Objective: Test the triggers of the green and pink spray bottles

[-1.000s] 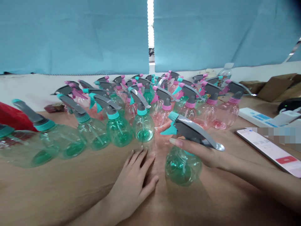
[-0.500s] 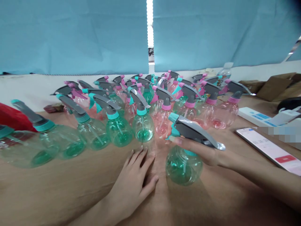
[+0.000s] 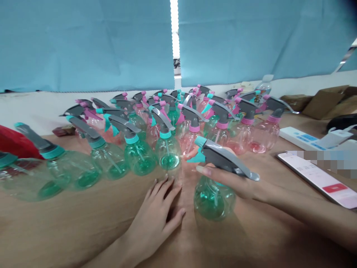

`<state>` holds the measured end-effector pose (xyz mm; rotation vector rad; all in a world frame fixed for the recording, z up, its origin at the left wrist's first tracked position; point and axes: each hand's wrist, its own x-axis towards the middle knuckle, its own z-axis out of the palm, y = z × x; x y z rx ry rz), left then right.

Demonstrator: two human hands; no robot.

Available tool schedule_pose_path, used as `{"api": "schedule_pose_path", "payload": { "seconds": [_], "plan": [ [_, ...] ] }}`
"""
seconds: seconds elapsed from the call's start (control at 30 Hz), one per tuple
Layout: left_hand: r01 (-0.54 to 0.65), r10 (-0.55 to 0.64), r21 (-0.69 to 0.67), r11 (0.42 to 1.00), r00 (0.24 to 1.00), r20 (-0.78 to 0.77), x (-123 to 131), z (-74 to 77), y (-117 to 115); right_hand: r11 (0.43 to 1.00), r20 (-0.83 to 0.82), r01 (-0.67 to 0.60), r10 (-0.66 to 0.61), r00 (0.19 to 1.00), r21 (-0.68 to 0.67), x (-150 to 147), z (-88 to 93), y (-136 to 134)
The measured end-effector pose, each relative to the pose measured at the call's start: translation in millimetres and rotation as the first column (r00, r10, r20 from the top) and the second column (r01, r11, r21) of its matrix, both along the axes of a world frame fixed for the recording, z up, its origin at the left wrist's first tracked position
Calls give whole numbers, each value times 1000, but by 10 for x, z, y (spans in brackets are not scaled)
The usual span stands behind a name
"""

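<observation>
On my left, green-tinted spray bottles [image 3: 143,162] stood finished-looking, trigger heads [image 3: 118,122] fitted, with pink-tinted ones [image 3: 191,142] beside them. My left hand [image 3: 157,214] lay palm-down on the wooden table [image 3: 83,223], fingers loosely spread, holding nothing. Right of it, my right hand [image 3: 240,180], forearm slanting in, gripped the turquoise-collared bottle [image 3: 214,199] by its neck before the rows; seemingly only that one remained unfinished.

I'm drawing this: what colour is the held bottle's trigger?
The trigger is turquoise, clearest in the head view.
</observation>
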<state>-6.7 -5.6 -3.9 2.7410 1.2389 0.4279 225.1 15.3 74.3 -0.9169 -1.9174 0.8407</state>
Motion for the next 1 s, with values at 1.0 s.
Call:
{"api": "schedule_pose_path", "payload": {
  "seconds": [1.0],
  "plan": [
    [-342, 337, -65, 937, 845, 414, -878, 238, -796, 965, -174, -260, 250, 952, -33, -1811, -45, -296]
  ]
}}
